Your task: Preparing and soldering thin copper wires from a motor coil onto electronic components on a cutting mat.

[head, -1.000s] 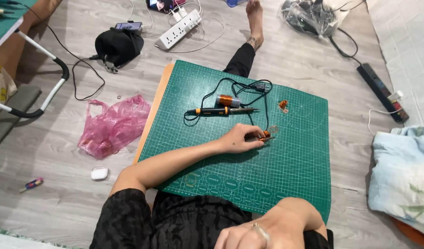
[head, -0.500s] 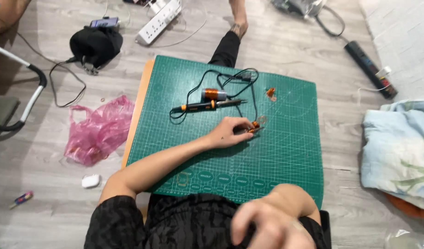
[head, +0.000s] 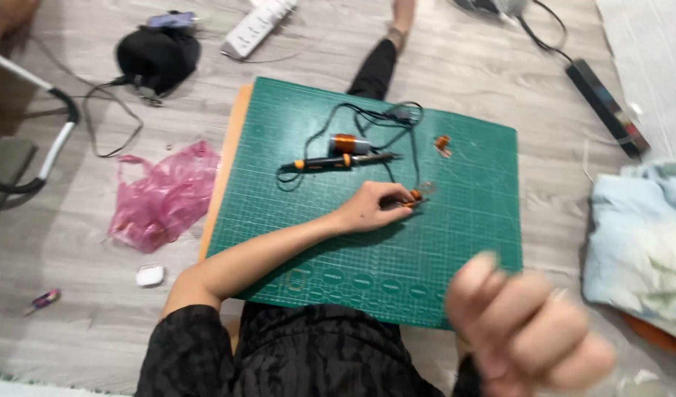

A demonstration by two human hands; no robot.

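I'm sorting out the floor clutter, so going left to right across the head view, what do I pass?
Small white case → pink plastic bag → green cutting mat → light blue cloth.

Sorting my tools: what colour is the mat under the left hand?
Green with a pale grid, seen in the head view: cutting mat, left hand.

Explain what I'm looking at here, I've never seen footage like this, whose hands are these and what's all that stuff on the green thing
This is one view from a camera worn on a person's head, looking down as they sit on the floor. The left hand rests on a green cutting mat and pinches a small orange part. The right hand is raised close to the camera, blurred, fingers curled; whether it holds anything is unclear. On the mat lie a soldering iron with its black cord, and a spool of copper wire. A pink plastic bag lies on the floor beside the mat.
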